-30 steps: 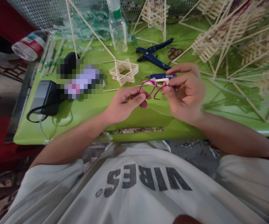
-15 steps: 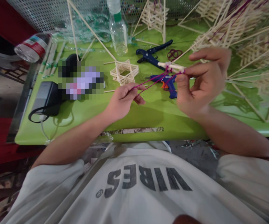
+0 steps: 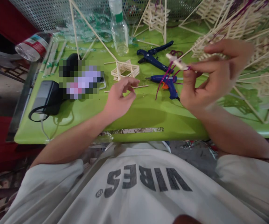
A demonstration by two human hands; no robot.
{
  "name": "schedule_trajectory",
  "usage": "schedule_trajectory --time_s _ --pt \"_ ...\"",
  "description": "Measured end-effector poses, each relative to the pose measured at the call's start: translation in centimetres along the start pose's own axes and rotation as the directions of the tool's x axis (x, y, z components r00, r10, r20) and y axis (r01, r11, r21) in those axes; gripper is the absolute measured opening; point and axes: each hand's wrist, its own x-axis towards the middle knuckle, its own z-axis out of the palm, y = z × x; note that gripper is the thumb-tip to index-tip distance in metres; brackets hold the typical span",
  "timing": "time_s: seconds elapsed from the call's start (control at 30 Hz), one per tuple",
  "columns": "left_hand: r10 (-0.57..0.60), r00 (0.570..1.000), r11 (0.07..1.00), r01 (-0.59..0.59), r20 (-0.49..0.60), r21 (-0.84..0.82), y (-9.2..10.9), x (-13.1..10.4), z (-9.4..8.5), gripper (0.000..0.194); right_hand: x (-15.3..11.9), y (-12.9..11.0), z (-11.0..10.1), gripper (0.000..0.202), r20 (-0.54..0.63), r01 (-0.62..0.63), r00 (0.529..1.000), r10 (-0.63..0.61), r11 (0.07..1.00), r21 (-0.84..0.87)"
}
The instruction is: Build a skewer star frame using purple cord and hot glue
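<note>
Showing in the head view: one left hand [image 3: 120, 99], half open above the near part of a smooth lime-green table [image 3: 146, 116], fingers curled, a gap between thumb and fingertips, no hold visible. One right hand [image 3: 210, 79], raised right of a blue glue gun [image 3: 170, 84] with an orange trigger, thumb and forefinger pinched on the near end of a short, pale wooden stick piece [image 3: 176, 62]. The piece is held tilted, its far end pointing up and left, near a dark blue hand cutter [image 3: 151, 58]. Green surface shows between the hands, and from the left hand down to the rounded front edge.

Materials: thin magenta cord [image 3: 159, 85], wound on the piece, loose ends dangling across the glue gun; one open six-pointed star of stacked pale sticks [image 3: 118, 69], just beyond the left hand; larger lattice stick structures [image 3: 234, 34], far right, with purple strands; one clear plastic bottle [image 3: 121, 35], upright, green band; one red-labelled clear bottle [image 3: 33, 48], lying at the left edge.

Surface and room: a grey-and-black box [image 3: 47, 97] with a cable, left; a perforated metal panel [image 3: 37, 15] along the far side; grey floor [image 3: 190, 155] below the front edge.
</note>
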Motion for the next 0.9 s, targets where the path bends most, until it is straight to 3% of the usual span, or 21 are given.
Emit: schedule_trajectory --time_s 0.07,0.13,0.2,0.27,0.37,0.43,0.5,0.57,0.7,0.9 --pt "0.142 0.989 0.989 -0.143 -0.040 -0.034 0.6 -0.3 0.1 0.022 -0.6 -0.1 0.1 0.023 0.055 -0.017 0.998 0.014 0.999 0.044" --pt "0.221 0.973 0.972 -0.225 -0.064 -0.066 1.4 -0.6 0.3 0.014 -1.4 -0.3 0.1 0.028 0.196 -0.116 0.975 0.103 0.991 0.060" --pt "0.251 0.965 0.964 -0.257 -0.079 -0.074 1.9 -0.9 0.6 0.011 -1.9 -0.5 -0.1 0.028 0.308 -0.198 0.938 0.160 0.976 0.096" --pt "0.264 0.961 0.960 -0.270 -0.085 -0.073 2.1 -1.0 0.8 0.009 -2.2 -0.8 -0.3 0.025 0.346 -0.218 0.924 0.162 0.967 0.129" --pt "0.291 0.953 0.952 -0.298 -0.085 -0.075 2.0 -1.0 0.9 0.009 -2.0 -1.6 -0.5 0.017 0.377 -0.162 0.919 0.117 0.983 0.091" --pt "0.308 0.947 0.946 -0.315 -0.090 -0.073 1.9 -0.9 0.9 0.009 -1.9 -2.1 -0.3 0.012 0.341 -0.018 0.940 -0.010 0.997 0.078" --pt "0.322 0.941 0.942 -0.329 -0.102 -0.060 1.8 -1.0 0.8 0.009 -1.8 -2.6 0.0 0.024 0.216 0.178 0.958 -0.188 0.982 0.066" --pt "0.331 0.937 0.940 -0.338 -0.114 -0.048 1.8 -1.0 0.8 0.009 -1.9 -2.8 0.3 0.036 0.103 0.308 0.945 -0.310 0.951 0.039" --pt "0.344 0.933 0.936 -0.349 -0.110 -0.036 1.9 -1.1 0.8 0.009 -2.1 -2.9 0.5 0.037 0.202 0.272 0.944 -0.262 0.962 -0.021" --pt "0.391 0.916 0.919 -0.393 -0.086 -0.011 2.3 -0.9 0.6 0.006 -1.9 -2.8 1.0 0.026 0.079 0.323 0.941 -0.328 0.944 0.068"
